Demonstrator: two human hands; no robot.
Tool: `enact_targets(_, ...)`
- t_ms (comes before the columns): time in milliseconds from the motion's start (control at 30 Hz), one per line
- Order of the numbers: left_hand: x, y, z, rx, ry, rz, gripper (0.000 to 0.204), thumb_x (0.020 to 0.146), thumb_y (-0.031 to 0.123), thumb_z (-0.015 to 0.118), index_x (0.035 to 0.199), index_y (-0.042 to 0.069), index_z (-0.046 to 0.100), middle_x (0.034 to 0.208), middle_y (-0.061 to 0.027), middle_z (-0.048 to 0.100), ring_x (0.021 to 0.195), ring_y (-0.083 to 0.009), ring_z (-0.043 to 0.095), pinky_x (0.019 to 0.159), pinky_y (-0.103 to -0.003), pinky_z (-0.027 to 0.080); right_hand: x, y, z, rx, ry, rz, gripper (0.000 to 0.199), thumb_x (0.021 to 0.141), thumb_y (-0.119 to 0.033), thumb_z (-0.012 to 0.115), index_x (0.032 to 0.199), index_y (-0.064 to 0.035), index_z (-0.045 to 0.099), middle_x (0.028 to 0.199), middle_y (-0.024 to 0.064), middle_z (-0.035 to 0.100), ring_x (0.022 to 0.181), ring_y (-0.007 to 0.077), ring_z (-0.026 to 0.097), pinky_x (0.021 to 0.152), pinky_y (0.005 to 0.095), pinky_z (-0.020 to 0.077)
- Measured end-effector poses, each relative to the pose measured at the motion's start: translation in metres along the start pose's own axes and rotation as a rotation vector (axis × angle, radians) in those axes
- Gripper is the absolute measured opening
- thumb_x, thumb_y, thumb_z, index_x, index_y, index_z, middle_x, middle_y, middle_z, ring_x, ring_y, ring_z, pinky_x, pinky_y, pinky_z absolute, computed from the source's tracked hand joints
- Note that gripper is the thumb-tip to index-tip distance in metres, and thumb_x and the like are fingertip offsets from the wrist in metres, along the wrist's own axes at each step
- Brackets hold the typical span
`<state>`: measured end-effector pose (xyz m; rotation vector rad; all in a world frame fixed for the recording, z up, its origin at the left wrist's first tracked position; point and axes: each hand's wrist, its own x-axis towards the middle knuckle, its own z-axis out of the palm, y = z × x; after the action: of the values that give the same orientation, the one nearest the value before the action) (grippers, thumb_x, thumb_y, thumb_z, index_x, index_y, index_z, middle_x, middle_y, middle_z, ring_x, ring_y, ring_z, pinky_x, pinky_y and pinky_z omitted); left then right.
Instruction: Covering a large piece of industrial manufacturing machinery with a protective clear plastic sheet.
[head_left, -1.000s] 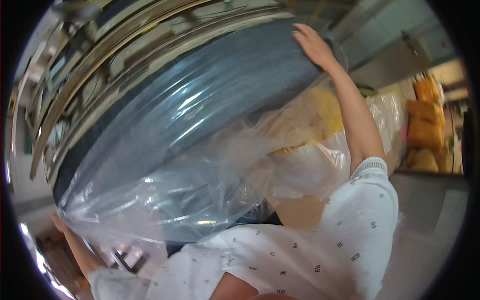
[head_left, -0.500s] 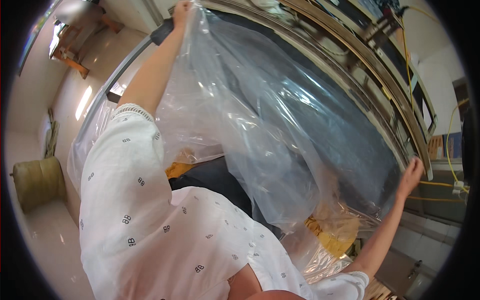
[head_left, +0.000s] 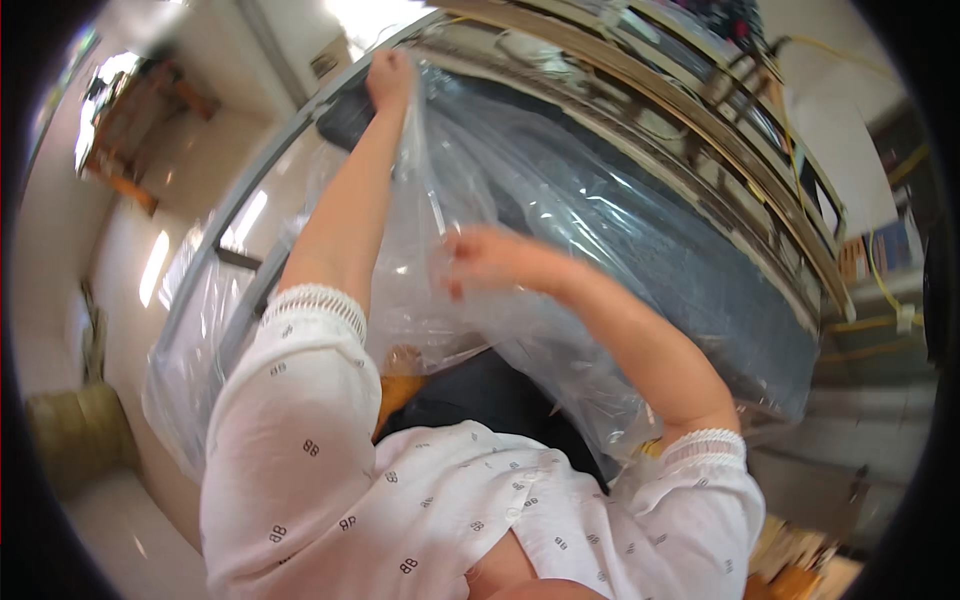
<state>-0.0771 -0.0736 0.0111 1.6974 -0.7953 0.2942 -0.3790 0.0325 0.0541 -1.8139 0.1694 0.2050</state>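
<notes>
At the far end of a dark grey padded panel [head_left: 690, 270], my left hand [head_left: 389, 80] is closed on the gathered edge of a clear plastic sheet [head_left: 590, 215]. The sheet drapes over the panel in loose, shiny folds and hangs down in front of my body. My right hand [head_left: 490, 262] is above the middle of the sheet, blurred by motion, its fingers loosely apart with nothing seen in them. Whether it touches the plastic I cannot tell.
A metal frame rail [head_left: 225, 205] runs along the left side. Behind the panel stands a long wooden and metal machine frame [head_left: 700, 130] with yellow cables [head_left: 880, 265]. A wooden stool [head_left: 140, 130] and an olive cushion-like roll [head_left: 80, 440] are on the floor at left.
My right hand has swung from the panel's right end to the middle, over the sheet. My left hand stays closed on the plastic at the far end, slightly lower in view.
</notes>
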Motion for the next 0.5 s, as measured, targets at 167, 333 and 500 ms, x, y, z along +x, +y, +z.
enact_targets(167,0.001,-0.038,-0.020,0.030,-0.047,-0.033,0.031,0.088,0.030,0.049,0.091,0.000,0.057,0.088,-0.0206,0.059,0.085,-0.0360,0.057,0.075,-0.042,0.044,-0.060,0.021,0.074,-0.693,0.081,0.298,0.024,0.069,-0.026,0.060,0.083,-0.0073,0.064,0.082,0.0141,0.065,0.082,0.0327,0.061,0.070,0.0420,0.0482)
enact_targets(333,-0.012,-0.009,-0.012,-0.046,-0.079,0.130,0.020,0.087,0.020,0.051,0.091,0.001,0.053,0.083,-0.0164,0.059,0.079,-0.0312,0.057,0.072,-0.037,0.044,-0.138,-0.023,0.059,0.136,-0.193,-0.029,0.022,0.078,-0.025,0.061,0.082,-0.0038,0.062,0.070,0.0058,0.060,0.072,0.0170,0.058,0.066,0.0308,0.0446)
enact_targets(500,-0.035,0.046,-0.019,-0.073,-0.222,0.232,0.017,0.089,0.019,0.048,0.090,0.002,0.050,0.084,-0.0192,0.057,0.080,-0.0363,0.055,0.071,-0.040,0.043,-0.289,-0.085,0.032,0.706,0.718,-0.935,0.031,0.073,-0.029,0.060,0.091,-0.0044,0.055,0.091,0.0100,0.057,0.080,0.0204,0.052,0.064,0.0334,0.0385)
